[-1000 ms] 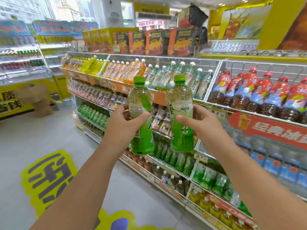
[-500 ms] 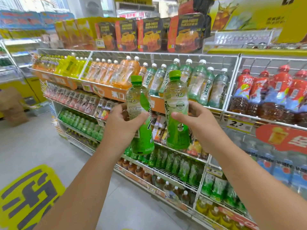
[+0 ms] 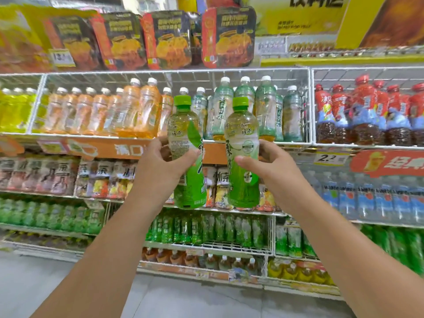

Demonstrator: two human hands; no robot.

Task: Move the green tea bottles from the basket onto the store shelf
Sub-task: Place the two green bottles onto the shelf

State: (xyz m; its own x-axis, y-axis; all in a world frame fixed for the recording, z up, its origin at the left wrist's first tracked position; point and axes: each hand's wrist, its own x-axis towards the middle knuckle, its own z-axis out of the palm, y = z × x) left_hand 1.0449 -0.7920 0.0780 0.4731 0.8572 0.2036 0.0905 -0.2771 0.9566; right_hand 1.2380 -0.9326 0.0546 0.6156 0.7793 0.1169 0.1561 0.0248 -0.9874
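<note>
Left hand: I see my left hand (image 3: 160, 166) wrapped around the middle of a clear plastic green tea bottle with a green cap and green label (image 3: 187, 152); the thumb lies across the front of the label and the fingers curl behind.
Left bottle: held upright with a slight lean, raised in front of the shelving, its cap level with the row of bottles on the upper tier.
Right hand: my right hand (image 3: 275, 171) grips a second green-capped green tea bottle with a green and white label (image 3: 243, 154), thumb on the front of the label, fingers round its right side.
Right bottle: upright, just beside the left bottle with a narrow gap between them; neither stands on a shelf yet.
Shelf: the white wire store shelf (image 3: 307, 106) faces me, split into wire-walled bays on several tiers.
Upper tier: behind the two held bottles stand pale green bottles with white caps (image 3: 266, 106); orange drink bottles with white caps (image 3: 128, 111) fill the space to their left, and red-capped dark tea bottles (image 3: 367, 113) fill the bay to the right.
Lower tier: rows of green-labelled bottles (image 3: 220, 228) stand two tiers below my hands.
Top: red and black packaged boxes (image 3: 229, 37) lean along the top of the unit.
Basket: I cannot see it from here.
</note>
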